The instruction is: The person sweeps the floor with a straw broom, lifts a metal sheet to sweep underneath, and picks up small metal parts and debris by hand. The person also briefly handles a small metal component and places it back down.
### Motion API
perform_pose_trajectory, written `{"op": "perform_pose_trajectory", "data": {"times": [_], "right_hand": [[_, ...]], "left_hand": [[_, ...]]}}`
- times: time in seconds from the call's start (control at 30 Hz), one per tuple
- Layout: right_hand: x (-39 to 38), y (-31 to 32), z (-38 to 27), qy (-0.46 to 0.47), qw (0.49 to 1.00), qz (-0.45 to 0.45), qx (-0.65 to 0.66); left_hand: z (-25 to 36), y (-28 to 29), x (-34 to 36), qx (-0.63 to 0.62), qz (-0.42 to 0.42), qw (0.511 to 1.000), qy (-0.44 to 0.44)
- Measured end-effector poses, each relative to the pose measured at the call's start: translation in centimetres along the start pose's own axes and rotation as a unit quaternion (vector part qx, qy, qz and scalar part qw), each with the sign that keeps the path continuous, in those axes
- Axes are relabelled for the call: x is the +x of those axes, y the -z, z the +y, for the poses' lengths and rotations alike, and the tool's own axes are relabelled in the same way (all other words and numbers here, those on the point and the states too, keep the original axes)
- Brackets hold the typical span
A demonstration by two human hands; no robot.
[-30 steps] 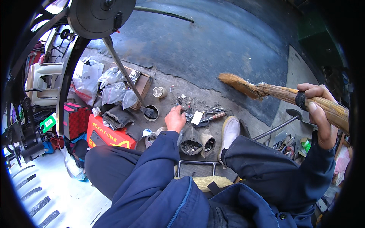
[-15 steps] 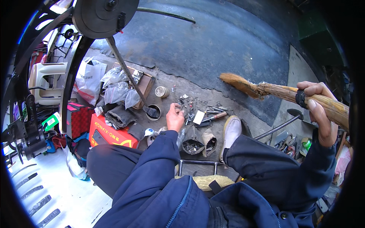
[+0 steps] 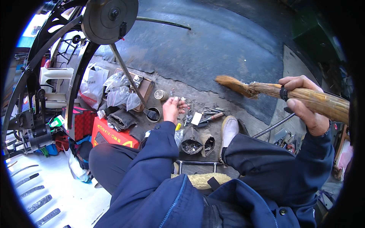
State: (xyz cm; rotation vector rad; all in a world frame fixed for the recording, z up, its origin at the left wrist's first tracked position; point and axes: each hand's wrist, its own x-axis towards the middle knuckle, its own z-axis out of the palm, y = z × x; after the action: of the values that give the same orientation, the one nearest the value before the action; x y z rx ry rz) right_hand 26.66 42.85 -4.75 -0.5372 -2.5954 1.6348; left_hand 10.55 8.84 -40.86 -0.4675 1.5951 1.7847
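Left hand: the left hand [image 3: 173, 109] is hovering at the centre of the frame, palm turned up, fingers [image 3: 181, 102] loosely curled and partly open; whether something small is lying in the palm, I cannot tell.
Right hand: the right hand [image 3: 304, 102] is sitting at the right of the frame, fingers closed around the handle of a straw broom [image 3: 281, 93].
Broom: it is lying nearly level across the upper right of the frame, its frayed tip [image 3: 228, 81] pointing left over the dark ground, its thick end running out at the right edge.
Small parts: a scatter of screws and small tools [image 3: 201, 114] is lying on the ground just below and right of the left hand, with a screwdriver [image 3: 211, 117] among them.
Containers: a small round tin [image 3: 161, 94] is standing just upper left of the left hand; a dark round cup [image 3: 153, 114] is sitting at its left; 2 cut-open dark pouches of bits [image 3: 197, 144] are resting lower centre.
Red box: a red carton [image 3: 110, 135] is lying left of centre, beside the person's knee.
Bags: clear plastic bags [image 3: 121, 93] are piling in the upper left, near a white bag [image 3: 92, 85].
Wheel: a dark metal disc [image 3: 109, 19] is hanging at the top left.
Shoe: a pale shoe [image 3: 229, 131] is resting right of the parts.
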Motion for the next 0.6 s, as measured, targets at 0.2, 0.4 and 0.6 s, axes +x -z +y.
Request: {"op": "perform_pose_trajectory", "data": {"times": [0.2,0.4,0.6], "right_hand": [[-1.5,1.4,1.3,0.053,0.987,-0.15,-0.012],[-3.8,3.8,2.1,-0.019,0.966,-0.188,0.177],[-3.0,2.8,3.5,-0.084,0.991,-0.09,0.057]], "left_hand": [[7.6,-6.5,-3.0,-0.079,-0.088,0.987,-0.104],[11.0,-16.1,-9.6,-0.064,-0.21,0.955,-0.198],[9.3,-23.3,-18.6,-0.192,-0.305,0.922,-0.138]]}}
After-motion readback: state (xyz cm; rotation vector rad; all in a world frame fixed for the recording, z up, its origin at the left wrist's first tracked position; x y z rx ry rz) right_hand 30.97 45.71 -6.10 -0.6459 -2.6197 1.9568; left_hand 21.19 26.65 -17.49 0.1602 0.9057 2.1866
